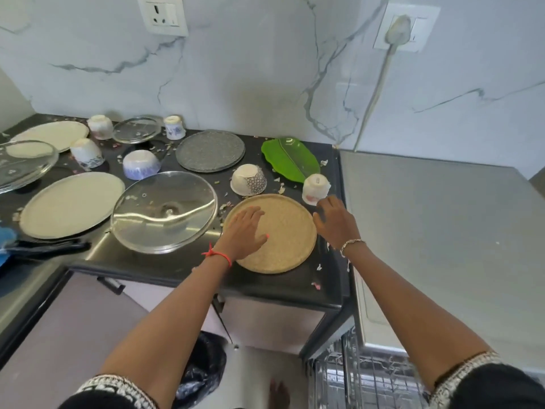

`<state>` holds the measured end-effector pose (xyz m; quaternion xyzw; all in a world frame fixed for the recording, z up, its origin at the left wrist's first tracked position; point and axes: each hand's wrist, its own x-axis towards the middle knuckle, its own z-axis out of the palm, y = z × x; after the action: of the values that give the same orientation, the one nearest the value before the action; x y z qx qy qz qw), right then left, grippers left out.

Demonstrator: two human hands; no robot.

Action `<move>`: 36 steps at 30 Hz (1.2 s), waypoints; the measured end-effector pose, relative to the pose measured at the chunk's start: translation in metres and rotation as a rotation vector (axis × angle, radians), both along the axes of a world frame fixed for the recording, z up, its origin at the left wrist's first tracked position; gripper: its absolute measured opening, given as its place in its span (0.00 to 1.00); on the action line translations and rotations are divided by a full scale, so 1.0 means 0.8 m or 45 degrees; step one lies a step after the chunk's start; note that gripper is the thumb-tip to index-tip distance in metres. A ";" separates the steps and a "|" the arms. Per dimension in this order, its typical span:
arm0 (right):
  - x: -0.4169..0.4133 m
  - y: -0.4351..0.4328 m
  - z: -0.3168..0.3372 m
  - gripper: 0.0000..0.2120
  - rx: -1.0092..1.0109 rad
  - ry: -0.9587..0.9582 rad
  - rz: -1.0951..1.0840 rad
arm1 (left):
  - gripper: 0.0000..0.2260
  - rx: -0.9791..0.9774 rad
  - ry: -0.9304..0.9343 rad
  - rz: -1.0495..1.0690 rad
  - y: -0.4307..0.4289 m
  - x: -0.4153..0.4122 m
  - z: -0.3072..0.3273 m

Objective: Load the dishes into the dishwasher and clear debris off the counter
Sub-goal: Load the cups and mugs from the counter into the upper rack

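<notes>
Currently my left hand (pixel 246 231) lies flat, open, on the tan plate (pixel 289 231) at the counter (pixel 265 287) front; my right hand (pixel 334 221), fingers loose and empty, sits at its right rim, nearer the dishwasher rack (pixel 362 376) below.

Home kitchen, easy call. Black counter (pixel 153 264) covered in plates (pixel 72 205), upturned cups (pixel 249 179) and glass lids (pixel 163 211), bits of debris (pixel 281 189) everywhere. Marble-look wall (pixel 250 69) with a socket (pixel 162 13) right behind the counter, cupboard doors (pixel 259 323) under it, wire dishwasher rack (pixel 354 379) down off its right end.
</notes>
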<state>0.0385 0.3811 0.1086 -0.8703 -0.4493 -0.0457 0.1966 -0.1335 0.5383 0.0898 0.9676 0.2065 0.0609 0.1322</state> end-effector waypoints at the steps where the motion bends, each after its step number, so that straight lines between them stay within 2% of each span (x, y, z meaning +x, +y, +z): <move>1: 0.014 0.007 0.000 0.17 -0.010 0.009 0.004 | 0.27 0.014 0.002 -0.004 0.006 0.015 0.002; 6: 0.067 0.041 0.004 0.27 -0.094 0.103 -0.035 | 0.28 -0.064 0.044 -0.038 0.030 0.077 0.007; 11: 0.096 0.073 0.009 0.34 -0.324 0.158 0.013 | 0.31 -0.099 0.176 -0.054 0.051 0.127 0.007; 16: 0.113 0.099 0.015 0.32 -0.463 0.344 0.102 | 0.32 -0.168 0.308 -0.068 0.068 0.159 0.007; 22: 0.120 0.105 0.020 0.30 -0.433 0.405 0.123 | 0.36 -0.212 0.456 -0.112 0.079 0.171 -0.003; 32: 0.117 0.108 0.025 0.32 -0.482 0.482 0.105 | 0.35 -0.211 0.459 -0.090 0.076 0.170 -0.005; 36: 0.111 0.101 0.029 0.31 -0.426 0.500 0.086 | 0.33 -0.170 0.383 -0.061 0.067 0.159 0.002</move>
<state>0.1270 0.4619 0.1320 -0.8673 -0.4327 0.2058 0.1347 -0.0064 0.5916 0.0917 0.9595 0.2044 -0.1017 0.1654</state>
